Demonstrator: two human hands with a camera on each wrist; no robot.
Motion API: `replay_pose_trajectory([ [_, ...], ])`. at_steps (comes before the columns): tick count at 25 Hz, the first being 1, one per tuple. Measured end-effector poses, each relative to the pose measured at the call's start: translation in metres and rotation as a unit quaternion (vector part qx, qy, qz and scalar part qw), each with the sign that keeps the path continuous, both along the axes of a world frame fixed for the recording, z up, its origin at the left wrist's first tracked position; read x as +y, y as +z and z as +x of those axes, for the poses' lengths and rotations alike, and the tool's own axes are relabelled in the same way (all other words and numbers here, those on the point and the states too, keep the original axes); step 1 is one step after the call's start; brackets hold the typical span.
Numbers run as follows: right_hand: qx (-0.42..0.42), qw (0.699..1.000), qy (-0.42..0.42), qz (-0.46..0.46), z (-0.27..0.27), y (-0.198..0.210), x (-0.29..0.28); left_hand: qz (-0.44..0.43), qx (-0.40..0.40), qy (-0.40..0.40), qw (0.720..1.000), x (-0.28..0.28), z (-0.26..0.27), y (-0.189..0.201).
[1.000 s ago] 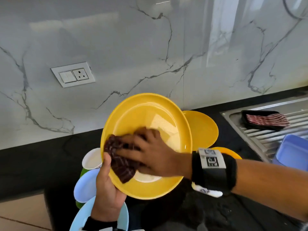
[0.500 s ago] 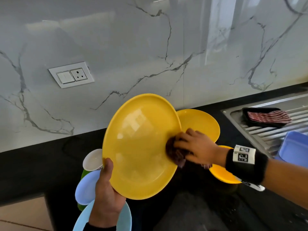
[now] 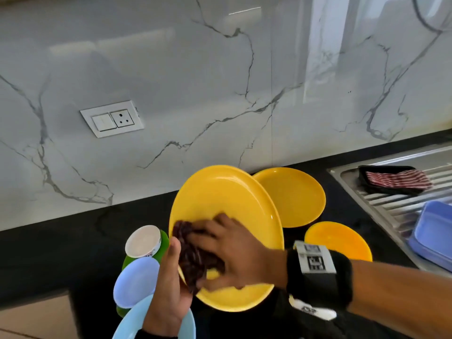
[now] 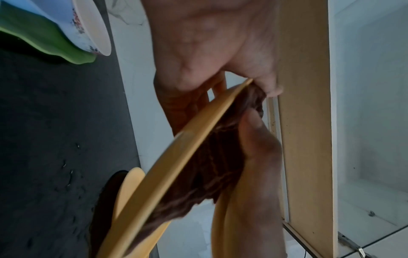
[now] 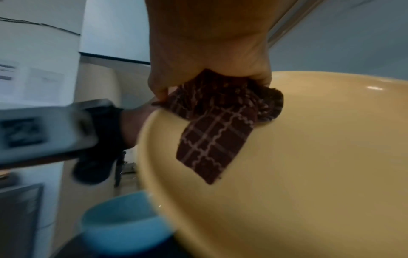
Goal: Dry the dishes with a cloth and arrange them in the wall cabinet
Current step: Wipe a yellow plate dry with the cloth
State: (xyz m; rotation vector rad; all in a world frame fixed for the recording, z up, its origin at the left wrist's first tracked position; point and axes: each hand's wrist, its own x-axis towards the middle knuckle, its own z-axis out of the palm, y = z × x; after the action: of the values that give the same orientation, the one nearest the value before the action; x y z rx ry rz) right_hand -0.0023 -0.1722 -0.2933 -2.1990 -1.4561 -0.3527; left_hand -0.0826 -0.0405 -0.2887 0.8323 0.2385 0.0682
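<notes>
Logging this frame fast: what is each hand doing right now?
Left hand: grips the yellow plate by its rim.
Right hand: holds the cloth against the plate.

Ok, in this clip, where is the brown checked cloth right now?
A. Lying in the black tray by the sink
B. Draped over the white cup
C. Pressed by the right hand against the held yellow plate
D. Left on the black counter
C: the right hand presses the brown checked cloth against the yellow plate, whose rim the left hand grips.
</notes>
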Motion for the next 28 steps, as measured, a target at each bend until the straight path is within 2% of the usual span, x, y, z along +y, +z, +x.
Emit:
replay_pose_trajectory([
  [3,-0.026,0.995,-0.014,-0.094,-0.042,-0.028,-0.024,-0.039,0.088,-0.067,0.993,-0.006,-0.005,-0.01],
  [5,-0.031,0.989,-0.047,-0.14,-0.058,-0.041,-0.042,-0.015,0.135,-0.018,0.991,-0.007,-0.004,-0.02],
  [7,0.043,0.992,-0.052,-0.109,-0.063,-0.04,-0.062,0.023,0.137,0.051,0.989,-0.017,-0.001,-0.024],
  [10,0.203,0.979,0.011,-0.017,-0.051,-0.009,-0.096,0.116,0.105,0.12,0.98,-0.04,0.002,-0.007],
  [12,0.333,0.939,0.074,0.05,-0.042,0.023,-0.121,0.218,0.075,0.102,0.968,-0.042,-0.006,0.007],
  [13,0.386,0.915,0.089,0.073,-0.038,0.036,-0.136,0.285,0.053,0.097,0.952,-0.042,-0.011,0.008],
  [15,0.447,0.886,0.098,0.075,-0.023,0.048,-0.166,0.432,0.009,0.093,0.897,-0.03,-0.02,0.008],
  [17,0.455,0.881,0.104,0.072,0.0,0.048,-0.189,0.441,0.03,0.059,0.895,-0.028,-0.026,0.008],
  [18,0.439,0.889,0.104,0.081,0.013,0.045,-0.196,0.46,0.006,0.028,0.887,-0.034,-0.035,0.013],
  [19,0.412,0.901,0.097,0.096,0.024,0.041,-0.199,0.5,-0.025,0.02,0.865,-0.041,-0.042,0.019],
  [20,0.376,0.916,0.081,0.113,0.035,0.038,-0.199,0.512,-0.047,0.051,0.856,-0.048,-0.044,0.024],
  [21,0.32,0.936,0.053,0.138,0.043,0.034,-0.197,0.494,-0.041,0.083,0.865,-0.055,-0.048,0.026],
  [23,0.158,0.968,-0.058,0.187,0.047,0.027,-0.189,0.445,0.011,0.137,0.885,-0.071,-0.054,0.036],
  [24,0.082,0.969,-0.123,0.197,0.045,0.026,-0.183,0.417,0.036,0.153,0.895,-0.08,-0.056,0.044],
  [26,-0.008,0.953,-0.212,0.217,0.033,0.028,-0.166,0.386,0.058,0.165,0.906,-0.096,-0.058,0.056],
  [28,-0.061,0.94,-0.231,0.243,0.02,0.032,-0.151,0.405,0.062,0.165,0.897,-0.11,-0.06,0.063],
])
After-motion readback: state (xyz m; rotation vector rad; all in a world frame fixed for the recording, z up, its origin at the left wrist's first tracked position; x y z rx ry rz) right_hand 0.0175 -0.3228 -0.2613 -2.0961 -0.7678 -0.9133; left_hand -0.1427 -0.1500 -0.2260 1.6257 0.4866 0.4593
